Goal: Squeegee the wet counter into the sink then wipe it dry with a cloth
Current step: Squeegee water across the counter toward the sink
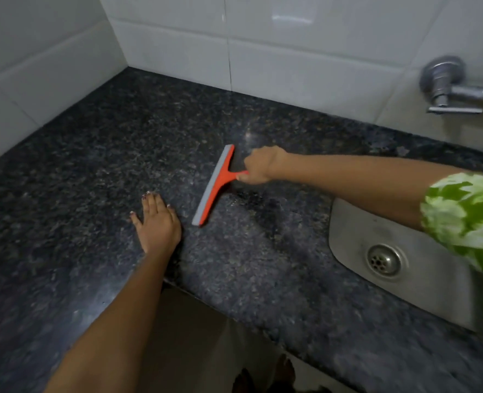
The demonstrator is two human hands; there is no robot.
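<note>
My left hand lies flat, fingers straight, on the dark granite counter near its front edge. Just beyond and to its right, my right hand grips the handle of the orange squeegee, blade on the counter. The steel sink sits to the right, the tap on the tiled wall behind.

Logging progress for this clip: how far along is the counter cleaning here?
Early to middle. In hand: the right hand grips the red squeegee, blade on the dark counter, left of the sink; the left hand rests flat on the counter. Whether any part is already cleared cannot be told. Left: pulling water to the sink and the cloth wipe; no cloth is visible.
</note>
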